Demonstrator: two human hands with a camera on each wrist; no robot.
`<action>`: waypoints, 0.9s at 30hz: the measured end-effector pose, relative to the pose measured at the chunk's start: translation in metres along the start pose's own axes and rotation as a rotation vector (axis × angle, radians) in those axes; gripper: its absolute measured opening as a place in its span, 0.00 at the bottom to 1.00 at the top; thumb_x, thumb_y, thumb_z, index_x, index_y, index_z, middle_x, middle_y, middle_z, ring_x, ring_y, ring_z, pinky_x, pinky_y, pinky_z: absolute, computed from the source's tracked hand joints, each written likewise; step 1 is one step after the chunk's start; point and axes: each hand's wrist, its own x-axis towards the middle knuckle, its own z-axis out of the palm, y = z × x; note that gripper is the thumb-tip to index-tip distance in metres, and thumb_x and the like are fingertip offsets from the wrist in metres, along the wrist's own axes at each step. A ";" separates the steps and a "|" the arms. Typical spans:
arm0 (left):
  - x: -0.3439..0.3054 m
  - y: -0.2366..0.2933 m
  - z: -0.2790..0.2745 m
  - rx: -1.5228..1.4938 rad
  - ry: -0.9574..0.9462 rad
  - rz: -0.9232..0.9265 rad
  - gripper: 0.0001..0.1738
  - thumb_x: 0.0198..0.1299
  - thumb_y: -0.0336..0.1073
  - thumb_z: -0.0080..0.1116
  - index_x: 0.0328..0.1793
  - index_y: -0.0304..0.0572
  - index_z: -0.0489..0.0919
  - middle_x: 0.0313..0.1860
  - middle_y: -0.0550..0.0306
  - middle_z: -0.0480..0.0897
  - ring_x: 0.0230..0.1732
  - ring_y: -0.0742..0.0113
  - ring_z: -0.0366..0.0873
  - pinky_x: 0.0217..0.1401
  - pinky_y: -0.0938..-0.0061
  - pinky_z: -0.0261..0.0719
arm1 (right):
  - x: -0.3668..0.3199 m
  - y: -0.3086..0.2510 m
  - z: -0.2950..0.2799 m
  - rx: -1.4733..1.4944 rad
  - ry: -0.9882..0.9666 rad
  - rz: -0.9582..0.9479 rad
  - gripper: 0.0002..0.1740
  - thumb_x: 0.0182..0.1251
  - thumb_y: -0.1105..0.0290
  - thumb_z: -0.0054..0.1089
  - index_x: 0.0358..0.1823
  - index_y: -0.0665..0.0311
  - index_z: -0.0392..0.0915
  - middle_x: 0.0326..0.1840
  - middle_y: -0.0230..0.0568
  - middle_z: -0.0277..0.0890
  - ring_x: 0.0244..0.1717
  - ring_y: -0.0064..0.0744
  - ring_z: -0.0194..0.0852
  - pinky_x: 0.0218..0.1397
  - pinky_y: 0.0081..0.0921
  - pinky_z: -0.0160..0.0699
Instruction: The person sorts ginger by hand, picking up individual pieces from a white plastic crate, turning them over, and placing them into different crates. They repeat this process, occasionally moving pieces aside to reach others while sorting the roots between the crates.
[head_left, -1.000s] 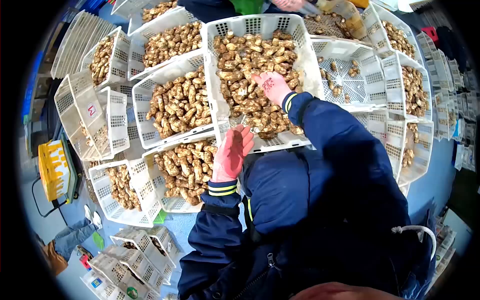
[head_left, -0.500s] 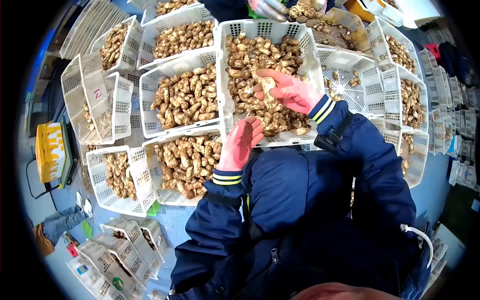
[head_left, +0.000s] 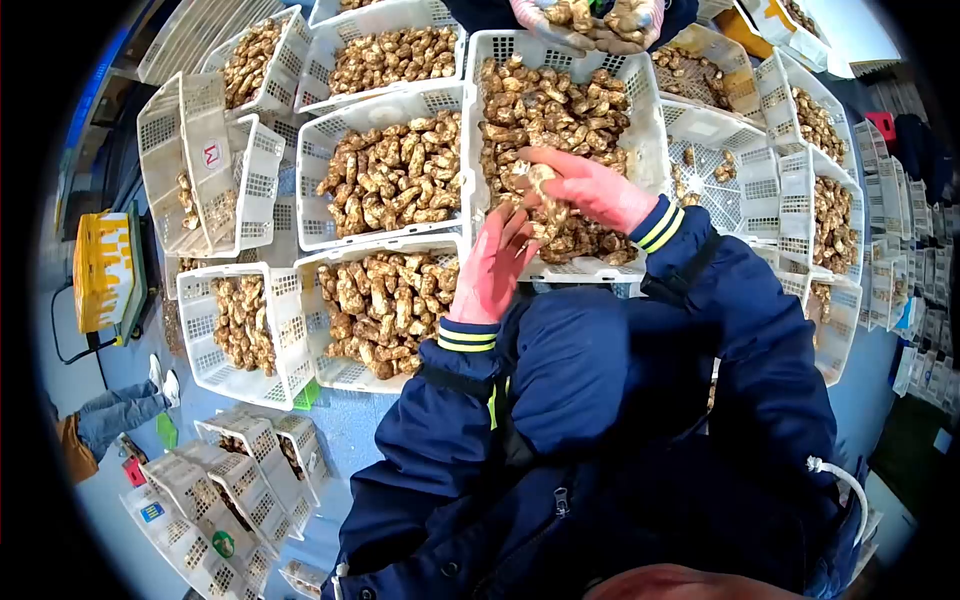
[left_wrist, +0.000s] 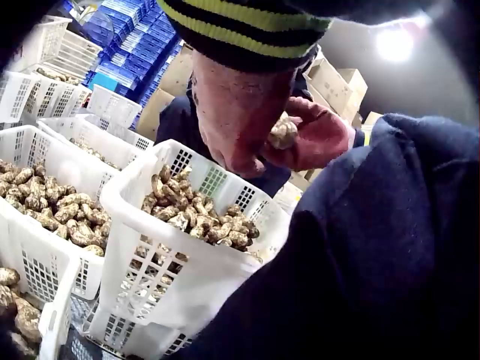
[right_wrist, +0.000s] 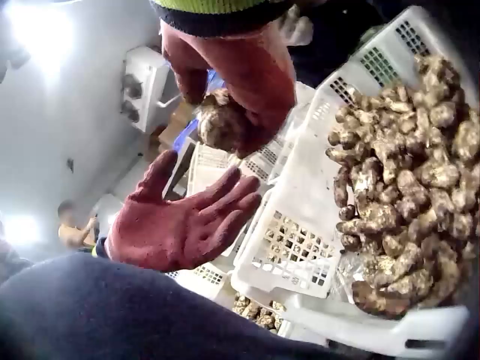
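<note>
My gloved right hand (head_left: 598, 192) grips a pale, brown-flecked mushroom (head_left: 542, 178) above the near half of the central white crate (head_left: 650, 140), which is heaped with similar mushrooms. In the right wrist view, the held mushroom (right_wrist: 218, 124) sits between curled fingers and thumb. Just below it, my pink-gloved left hand (right_wrist: 184, 225) is held with its palm exposed and fingers extended, holding nothing. From the head view, the left hand (head_left: 488, 268) is at the crate's near left corner, fingertips close to the mushroom.
Crates of mushrooms (head_left: 390, 190) stand along the left, with another one (head_left: 385, 310) nearer me. To the right, a crate (head_left: 755, 180) has only a few pieces inside. Across from me, another person's gloved hands (head_left: 590, 25) hold mushrooms. Stacked crates (head_left: 240, 490) occupy the floor at lower left.
My right hand has come up from the pile with a mushroom and moved nearer my left hand. Across the crate, the other person's hands have come into view with mushrooms.
</note>
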 end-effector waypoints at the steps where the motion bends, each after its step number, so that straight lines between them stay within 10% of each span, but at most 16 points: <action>1: -0.001 0.002 0.006 -0.025 0.017 0.003 0.35 0.61 0.57 0.43 0.67 0.41 0.56 0.62 0.52 0.63 0.61 0.61 0.63 0.63 0.66 0.62 | 0.004 -0.013 0.016 -0.374 0.037 -0.041 0.33 0.62 0.65 0.51 0.66 0.65 0.51 0.53 0.43 0.68 0.46 0.26 0.69 0.48 0.22 0.69; 2: 0.001 0.002 0.006 -0.097 -0.006 -0.012 0.33 0.61 0.57 0.43 0.65 0.41 0.59 0.61 0.52 0.66 0.59 0.61 0.65 0.62 0.66 0.63 | -0.008 -0.030 0.029 -0.346 0.011 0.230 0.32 0.62 0.63 0.48 0.66 0.65 0.52 0.52 0.40 0.68 0.44 0.22 0.67 0.47 0.20 0.67; 5: 0.009 -0.006 -0.009 -0.269 -0.001 -0.059 0.24 0.64 0.49 0.42 0.58 0.41 0.66 0.54 0.52 0.73 0.55 0.61 0.71 0.58 0.66 0.68 | -0.007 -0.006 0.032 -0.780 0.114 -0.179 0.28 0.63 0.63 0.45 0.65 0.61 0.56 0.51 0.44 0.69 0.52 0.32 0.68 0.54 0.25 0.66; 9: 0.002 -0.005 -0.003 -0.346 0.042 0.019 0.21 0.63 0.45 0.45 0.56 0.40 0.67 0.53 0.53 0.73 0.54 0.61 0.71 0.57 0.65 0.70 | -0.011 -0.015 0.025 -0.497 0.238 -0.037 0.24 0.59 0.68 0.45 0.58 0.64 0.64 0.44 0.40 0.74 0.39 0.26 0.72 0.42 0.22 0.72; 18: 0.004 0.002 -0.003 -0.566 -0.033 0.094 0.23 0.62 0.47 0.46 0.55 0.36 0.67 0.52 0.48 0.72 0.54 0.53 0.70 0.59 0.60 0.68 | -0.007 0.000 0.046 -0.902 0.164 -0.252 0.17 0.50 0.68 0.58 0.43 0.63 0.74 0.39 0.44 0.75 0.42 0.42 0.72 0.47 0.29 0.69; 27: 0.001 0.002 -0.007 -0.517 0.013 0.139 0.19 0.60 0.43 0.50 0.51 0.38 0.68 0.53 0.51 0.72 0.57 0.57 0.68 0.61 0.61 0.66 | -0.007 -0.010 0.038 -0.651 0.214 -0.055 0.19 0.56 0.69 0.50 0.51 0.65 0.71 0.37 0.38 0.76 0.34 0.22 0.72 0.38 0.20 0.72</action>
